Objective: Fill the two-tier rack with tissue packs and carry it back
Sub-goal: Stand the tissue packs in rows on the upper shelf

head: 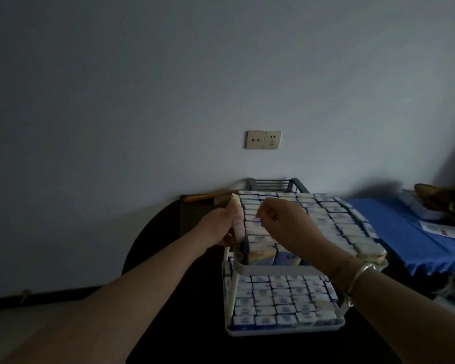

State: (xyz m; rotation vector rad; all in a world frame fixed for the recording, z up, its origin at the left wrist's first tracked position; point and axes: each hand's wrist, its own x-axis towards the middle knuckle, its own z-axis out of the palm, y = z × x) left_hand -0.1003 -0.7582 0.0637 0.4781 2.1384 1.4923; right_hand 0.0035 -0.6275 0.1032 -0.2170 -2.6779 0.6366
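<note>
Hands (247, 222) on upright tissue pack (53, 222)

Open air above the rack (268, 270), both tiers packed with tissue packs (323, 219), wall (221, 74) just behind.

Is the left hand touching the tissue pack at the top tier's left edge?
Touching. The head view shows the left hand with fingers wrapped around the upright tissue pack at the rack's left edge.

Dim, bluish room light, wall (221, 74) brightest approx 1 o'clock, heavy shadow at 3 and 7 o'clock, soft focus throughout, wide-angle bowing at edges
</note>
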